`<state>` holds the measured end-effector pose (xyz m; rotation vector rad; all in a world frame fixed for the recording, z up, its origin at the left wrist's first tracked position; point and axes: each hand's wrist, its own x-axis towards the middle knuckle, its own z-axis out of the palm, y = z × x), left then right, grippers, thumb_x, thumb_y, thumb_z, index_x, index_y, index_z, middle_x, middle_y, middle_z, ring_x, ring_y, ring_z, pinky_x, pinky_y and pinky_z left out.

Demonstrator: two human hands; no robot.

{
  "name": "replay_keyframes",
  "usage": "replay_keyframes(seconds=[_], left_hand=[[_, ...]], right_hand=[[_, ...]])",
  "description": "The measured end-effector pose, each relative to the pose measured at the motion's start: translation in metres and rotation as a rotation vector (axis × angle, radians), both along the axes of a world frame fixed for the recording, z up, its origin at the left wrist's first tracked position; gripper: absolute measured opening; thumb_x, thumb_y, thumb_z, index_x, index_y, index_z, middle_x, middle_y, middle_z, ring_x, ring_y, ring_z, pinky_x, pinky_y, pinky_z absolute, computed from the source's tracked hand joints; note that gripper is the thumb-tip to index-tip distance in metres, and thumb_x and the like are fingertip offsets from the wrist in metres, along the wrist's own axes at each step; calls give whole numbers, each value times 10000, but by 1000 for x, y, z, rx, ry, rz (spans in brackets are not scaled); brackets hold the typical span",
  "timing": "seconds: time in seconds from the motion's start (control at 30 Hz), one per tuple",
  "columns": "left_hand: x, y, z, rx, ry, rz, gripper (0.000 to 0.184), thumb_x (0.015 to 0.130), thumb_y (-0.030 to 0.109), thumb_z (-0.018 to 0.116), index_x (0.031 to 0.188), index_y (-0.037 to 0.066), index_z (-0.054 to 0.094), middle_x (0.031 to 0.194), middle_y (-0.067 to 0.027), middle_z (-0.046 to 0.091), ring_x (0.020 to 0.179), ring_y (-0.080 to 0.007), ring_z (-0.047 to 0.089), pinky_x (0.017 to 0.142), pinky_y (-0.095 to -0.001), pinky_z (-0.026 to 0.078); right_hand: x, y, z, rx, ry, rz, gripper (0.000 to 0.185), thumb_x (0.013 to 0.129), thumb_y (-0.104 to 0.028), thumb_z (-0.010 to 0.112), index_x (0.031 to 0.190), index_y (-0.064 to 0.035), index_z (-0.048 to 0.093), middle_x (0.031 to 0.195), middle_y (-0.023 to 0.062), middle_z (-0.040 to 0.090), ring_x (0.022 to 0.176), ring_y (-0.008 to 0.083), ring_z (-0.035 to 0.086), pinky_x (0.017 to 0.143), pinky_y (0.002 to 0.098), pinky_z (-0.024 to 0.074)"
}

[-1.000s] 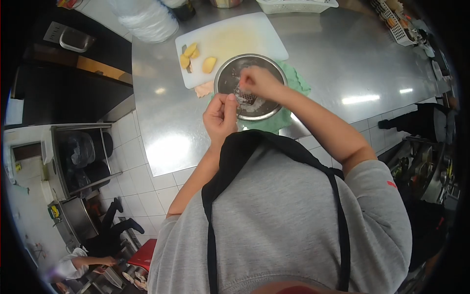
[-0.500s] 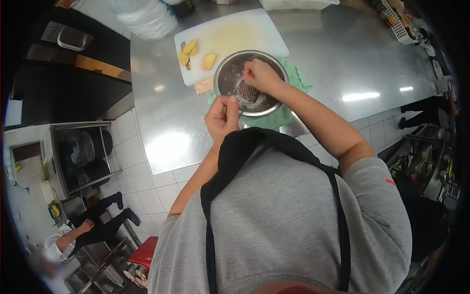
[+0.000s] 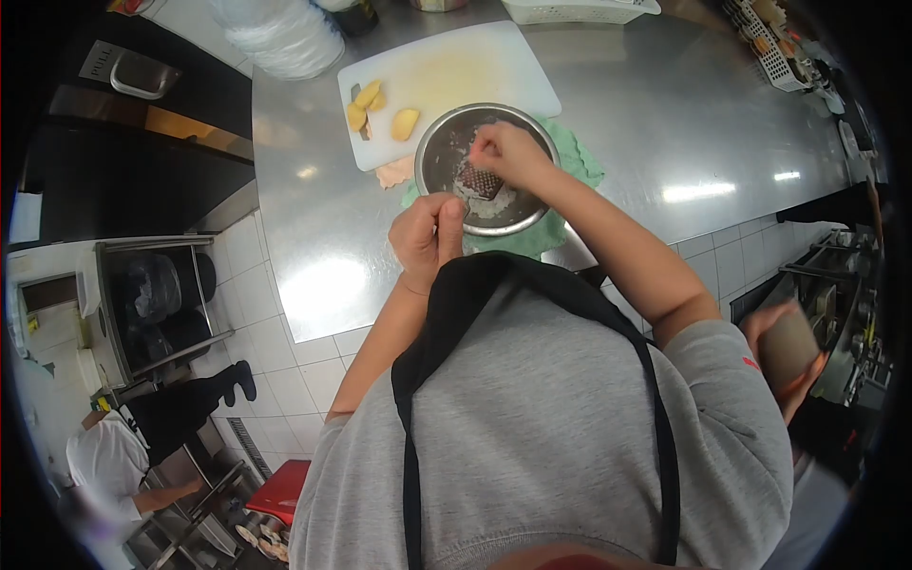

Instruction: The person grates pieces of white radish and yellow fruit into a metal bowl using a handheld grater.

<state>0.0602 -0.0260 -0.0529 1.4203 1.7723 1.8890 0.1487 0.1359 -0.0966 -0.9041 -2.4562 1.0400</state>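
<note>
A steel bowl (image 3: 438, 152) stands on a green cloth (image 3: 577, 157) on the counter. Inside it a flat metal grater (image 3: 483, 180) slants down, with pale grated shreds (image 3: 490, 205) under and around it. My left hand (image 3: 424, 233) is closed round the grater's handle end at the near left rim. Over the grater's upper part, my right hand (image 3: 513, 155) is closed in a pinch. Whatever lies between its fingertips is too small and hidden to name. Several peeled yellow chunks (image 3: 405, 123) lie on the white cutting board (image 3: 446, 71) behind the bowl.
Plastic-wrapped stacked containers (image 3: 277, 36) stand at the back left, a white basket (image 3: 579, 9) at the back. A red stool (image 3: 279, 491) is on the floor at left. One person in a white top (image 3: 112, 451) is at lower left; another's hands carry a container (image 3: 787, 351) at right.
My right hand has shifted slightly over the grater; my left keeps its grip, a little lower. The person at left has changed posture. Another person's hands with a container have appeared at right.
</note>
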Motion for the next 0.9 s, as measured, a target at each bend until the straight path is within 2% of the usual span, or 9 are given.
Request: replay_keyframes(seconds=[0.07,0.13,0.2,0.4,0.5,0.6,0.73,0.87,0.9], left_hand=[[1,4,6,-23,-11,3,148,846,118,551,738,19,564,592,-55,554,490,-82,471,472,-221,384],[5,1,7,-59,-24,-8,148,844,119,554,736,19,565,595,-53,554,494,-80,473,470,-217,381],[7,2,7,-101,-129,-36,163,850,124,549,726,19,564,592,-48,550,499,-77,475,468,-216,377],[1,4,6,-117,-234,-28,189,858,135,547,718,9,560,570,-36,531,505,-68,453,481,-214,373],[11,-1,14,-212,-131,-28,188,857,134,551,716,10,560,553,-23,513,499,-60,432,473,-208,362],[11,1,15,-151,-234,-5,188,855,133,554,712,11,559,543,-17,499,493,-52,417,466,-202,350],[5,-3,0,-183,-138,18,188,855,130,552,711,10,558,543,-16,500,486,-51,411,462,-196,344],[7,-2,0,-162,-174,50,186,853,122,552,705,9,560,544,-10,508,482,-42,406,455,-192,340],[5,2,2,-141,-186,61,187,853,122,552,704,10,560,544,-9,511,481,-39,405,452,-193,339]], right_hand=[[1,-28,29,-89,201,95,139,723,-145,647,772,-40,571,727,106,507,662,222,555,624,315,440],[2,-27,18,-109,204,56,134,720,-139,645,765,-42,565,733,113,505,663,241,554,623,324,440],[-1,-1,0,90,62,-27,129,719,-129,637,744,-35,552,746,120,508,666,264,544,623,347,435],[-5,-27,23,-3,83,112,115,741,-167,584,755,-58,548,805,143,537,760,318,543,667,402,442],[-6,-2,-1,104,-43,-53,112,747,-152,585,762,-53,536,820,143,536,810,334,543,688,427,441],[-7,-16,3,141,2,14,133,740,-127,596,735,-25,510,767,154,514,742,342,517,656,401,416],[-2,-24,3,125,125,24,135,750,-133,579,742,-21,502,795,159,515,763,352,527,653,418,421],[-9,1,-14,174,-143,-67,125,764,-133,559,786,-24,500,833,155,517,767,349,528,659,425,428],[-9,-7,-11,224,-73,-13,117,771,-129,547,801,-27,498,839,156,520,764,355,529,664,430,431]])
